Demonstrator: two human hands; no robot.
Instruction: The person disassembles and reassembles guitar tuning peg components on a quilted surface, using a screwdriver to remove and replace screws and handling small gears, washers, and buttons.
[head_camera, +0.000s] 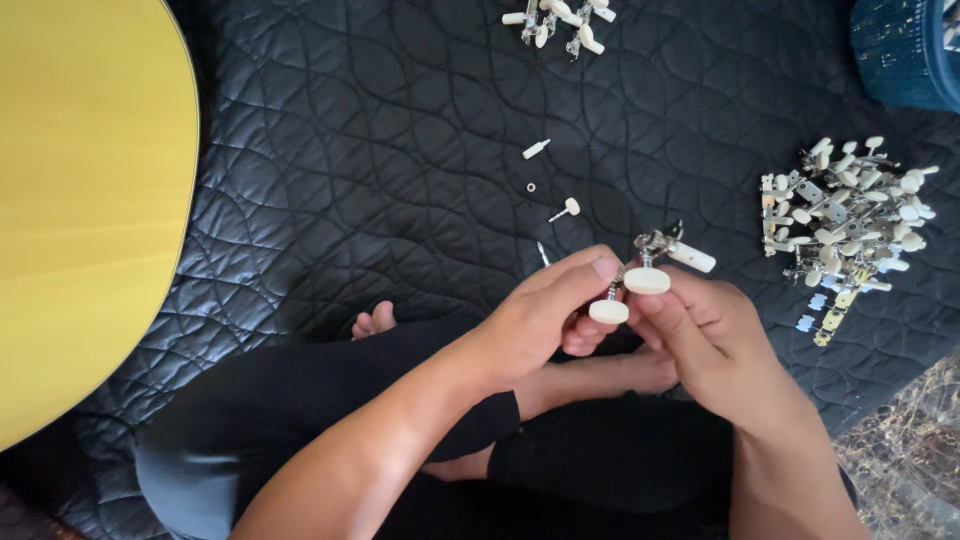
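Observation:
Both my hands hold one metal tuning-peg set (650, 262) with cream knobs, above my crossed legs. My left hand (545, 315) pinches it from the left, thumb and forefinger near the lower knob. My right hand (705, 335) grips it from the right, fingertips on the upper knob. A white roller sticks out at the set's upper right end.
A heap of similar tuning pegs (845, 215) lies to the right on the black quilted mat (380, 150). More pegs (560, 20) lie at the top. Loose small parts (536, 149) and a single peg (567, 208) lie ahead. A yellow guitar body (80, 190) fills the left; a blue basket (905, 50) is at top right.

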